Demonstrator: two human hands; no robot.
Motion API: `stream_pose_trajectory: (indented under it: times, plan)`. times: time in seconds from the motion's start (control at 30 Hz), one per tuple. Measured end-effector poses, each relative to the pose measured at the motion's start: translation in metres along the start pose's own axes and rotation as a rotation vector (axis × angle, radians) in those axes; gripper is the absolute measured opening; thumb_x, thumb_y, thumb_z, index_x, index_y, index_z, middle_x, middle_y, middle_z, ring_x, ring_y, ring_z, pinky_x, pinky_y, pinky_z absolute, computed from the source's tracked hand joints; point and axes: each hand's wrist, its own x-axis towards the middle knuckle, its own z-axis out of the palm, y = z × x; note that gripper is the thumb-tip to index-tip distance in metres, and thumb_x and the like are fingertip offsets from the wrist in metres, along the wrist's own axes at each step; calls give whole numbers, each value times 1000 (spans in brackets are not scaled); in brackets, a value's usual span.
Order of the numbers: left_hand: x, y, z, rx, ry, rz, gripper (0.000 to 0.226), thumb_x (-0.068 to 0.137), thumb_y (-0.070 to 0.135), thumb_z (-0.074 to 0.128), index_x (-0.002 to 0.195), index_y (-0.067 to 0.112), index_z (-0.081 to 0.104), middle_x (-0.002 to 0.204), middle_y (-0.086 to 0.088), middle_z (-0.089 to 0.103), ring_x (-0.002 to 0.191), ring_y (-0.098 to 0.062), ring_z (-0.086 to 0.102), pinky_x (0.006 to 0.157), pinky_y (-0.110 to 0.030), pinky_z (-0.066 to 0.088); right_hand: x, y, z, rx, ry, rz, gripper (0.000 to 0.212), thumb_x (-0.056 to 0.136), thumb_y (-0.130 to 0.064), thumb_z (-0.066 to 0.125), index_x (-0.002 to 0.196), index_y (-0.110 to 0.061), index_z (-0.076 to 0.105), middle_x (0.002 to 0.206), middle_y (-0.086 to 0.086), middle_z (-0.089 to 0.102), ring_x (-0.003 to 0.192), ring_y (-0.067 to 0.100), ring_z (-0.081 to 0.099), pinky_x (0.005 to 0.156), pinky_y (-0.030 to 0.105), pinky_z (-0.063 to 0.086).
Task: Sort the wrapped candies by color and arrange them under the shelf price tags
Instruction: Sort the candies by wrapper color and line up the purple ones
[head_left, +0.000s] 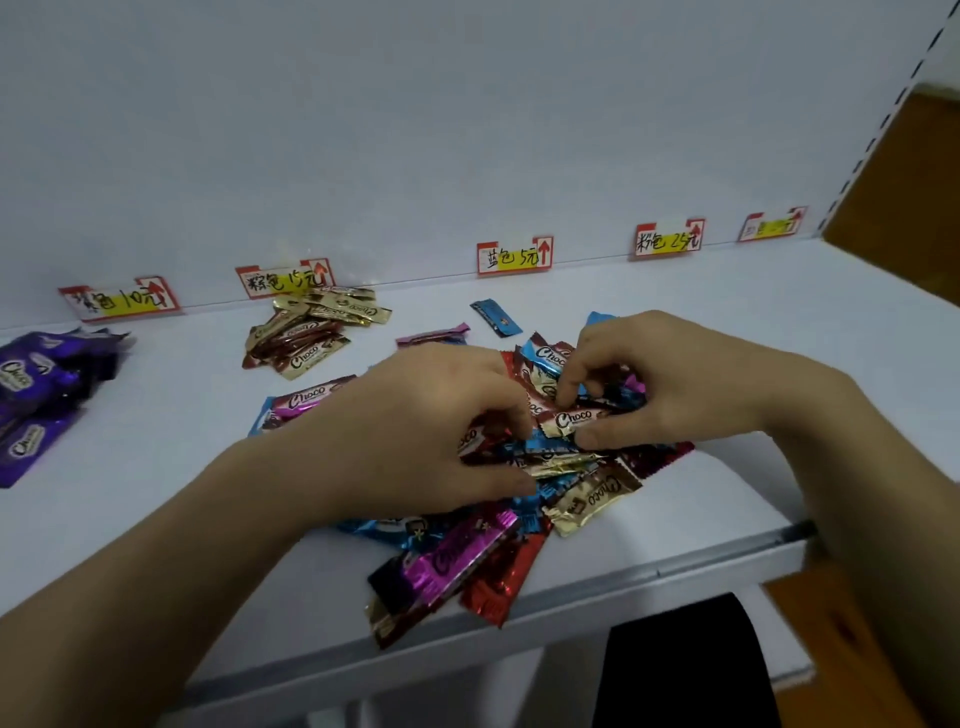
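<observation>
On the white shelf (727, 322), the mixed candy pile (571, 499) lies at the front edge, with some wrappers overhanging it. The right hand (675, 384) pinches a brown-and-gold Choco candy (571, 419) between thumb and fingers on top of the pile. The left hand (415, 426) curls into the pile beside it; whether it grips anything cannot be told. Purple candies (36, 389) sit under the far-left price tag (122, 300), gold candies (306, 327) under the next, and one blue candy (496, 318) under the third price tag (514, 255). A pink candy (431, 335) lies between the gold candies and the blue one.
</observation>
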Motion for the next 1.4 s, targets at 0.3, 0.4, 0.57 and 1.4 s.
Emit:
stream_pose_trajectory:
  times: [0.3, 0.4, 0.57, 1.4]
  plan:
    - [0, 4, 8, 122, 102, 89, 24, 95, 35, 55, 95, 20, 74, 84, 6, 65, 76, -12, 59, 68, -34, 49, -3, -10, 2, 175, 130, 39, 19, 77, -39, 83, 87, -33, 69, 79, -13, 62, 78, 5, 59, 66, 27, 48]
    - [0, 1, 6, 38, 177, 13, 25, 98, 32, 51, 100, 18, 72, 86, 7, 67, 78, -9, 59, 71, -34, 50, 0, -14, 0, 299, 219, 33, 16, 75, -34, 85, 82, -27, 73, 72, -2, 62, 66, 11, 56, 61, 24, 45]
    - [-6, 0, -7, -198, 281, -180, 16, 96, 33, 64, 106, 27, 75, 83, 22, 69, 82, 4, 64, 70, -11, 48, 10, -22, -7, 611, 337, 145, 15, 82, -22, 80, 87, -11, 72, 66, -4, 62, 59, 5, 55, 55, 14, 44]
    - [-81, -140, -31, -362, 627, -991, 10, 94, 20, 68, 86, 24, 73, 73, 6, 71, 68, -5, 67, 57, -15, 44, 222, -87, 29, 509, 198, 301, 6, 94, -10, 68, 94, -9, 74, 72, 6, 71, 50, 6, 60, 48, 19, 45]
